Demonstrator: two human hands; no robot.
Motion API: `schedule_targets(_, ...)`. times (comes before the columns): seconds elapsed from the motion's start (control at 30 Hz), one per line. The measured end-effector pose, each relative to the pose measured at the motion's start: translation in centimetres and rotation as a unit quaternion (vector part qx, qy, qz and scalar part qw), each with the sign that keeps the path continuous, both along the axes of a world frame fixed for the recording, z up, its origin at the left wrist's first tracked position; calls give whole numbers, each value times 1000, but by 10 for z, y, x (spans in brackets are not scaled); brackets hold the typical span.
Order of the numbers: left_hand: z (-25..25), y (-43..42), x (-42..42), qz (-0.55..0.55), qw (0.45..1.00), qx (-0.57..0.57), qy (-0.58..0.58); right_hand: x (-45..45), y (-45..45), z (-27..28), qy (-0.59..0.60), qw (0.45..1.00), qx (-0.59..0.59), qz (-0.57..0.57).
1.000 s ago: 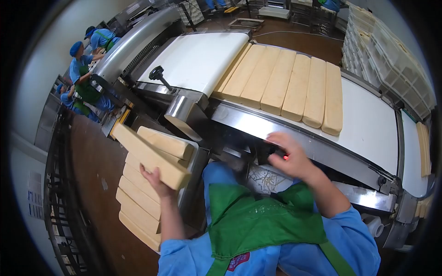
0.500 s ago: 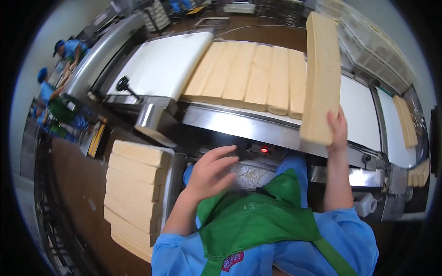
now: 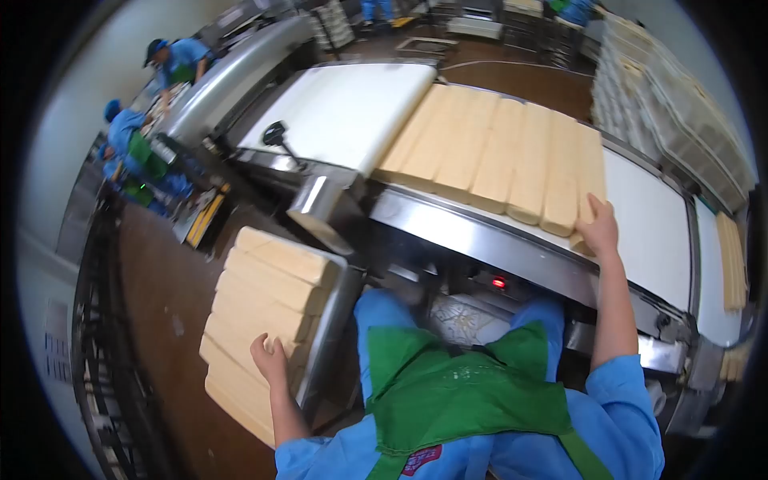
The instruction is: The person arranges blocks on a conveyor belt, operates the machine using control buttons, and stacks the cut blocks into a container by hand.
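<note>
Several long pale dough blocks [image 3: 496,156] lie side by side across the white conveyor belt [image 3: 650,216]. My right hand [image 3: 598,226] is closed on the near end of the rightmost block [image 3: 590,168], which rests against its neighbour. To the left, more pale blocks [image 3: 260,300] are stacked in a tray [image 3: 340,300]. My left hand [image 3: 270,357] is over this stack, its fingers apart and slightly curled, with nothing held in them.
A metal roller cover [image 3: 232,72] and a black knob [image 3: 274,134] are at the upper left. Several people in blue [image 3: 128,132] stand beyond it. White crates [image 3: 664,96] are stacked at the upper right. A red light [image 3: 499,282] glows under the conveyor.
The block lifted from the stack was carried over to the belt and now lies at the right end of the row. My left hand has moved back over the stack.
</note>
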State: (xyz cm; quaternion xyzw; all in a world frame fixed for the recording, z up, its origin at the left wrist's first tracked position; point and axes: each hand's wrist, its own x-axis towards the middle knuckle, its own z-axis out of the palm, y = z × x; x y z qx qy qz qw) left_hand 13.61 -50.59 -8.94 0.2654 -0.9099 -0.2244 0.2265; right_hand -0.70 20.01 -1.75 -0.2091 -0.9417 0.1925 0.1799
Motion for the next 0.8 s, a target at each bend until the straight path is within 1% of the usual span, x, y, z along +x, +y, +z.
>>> schedule_targets(0.03,-2,-16,12,57,996,-68,-19,-9,2,-1,-4,1000,-17,4)
schedule_targets(0.07,4,-24,23,128,984,-88,-89,-13,5,-1,-8,999,-34,5)
schedule_targets(0.1,11,-26,32,184,971,-96,-119,-18,7,-1,-12,999,-49,6)
schedule_targets(0.17,19,-25,46,288,934,-104,-185,-18,6,-7,9,999,-32,5)
schedule_targets(0.2,21,-28,50,286,935,-74,-197,-17,-1,-8,18,1000,-22,4)
schedule_targets(0.27,26,-36,56,281,934,-14,-220,-14,-26,-13,81,995,51,22)
schedule_targets(0.3,25,-43,56,289,932,-9,-219,-11,-43,-11,115,989,87,28)
schedule_targets(0.37,16,-57,57,303,928,-3,-217,-2,-93,-6,172,975,41,132)
schedule_targets(0.43,8,-68,63,307,938,39,-157,10,-152,3,226,946,-6,231)
schedule_targets(0.5,2,-79,70,293,948,75,-96,24,-194,13,218,931,-39,290)
schedule_targets(0.57,-10,-95,87,262,959,106,-37,30,-220,17,214,913,-65,342)
schedule_targets(0.63,-40,-127,101,242,961,129,23,36,-233,16,211,895,-85,385)
schedule_targets(0.67,-40,-131,104,232,961,140,52,37,-238,16,210,884,-103,405)
schedule_targets(0.73,-37,-139,115,214,915,308,146,44,-244,16,192,875,-122,428)
schedule_targets(0.77,-31,-140,116,202,879,387,194,45,-248,18,186,868,-132,440)
schedule_targets(0.8,-33,-143,120,156,827,462,278,48,-253,19,186,859,-154,451)
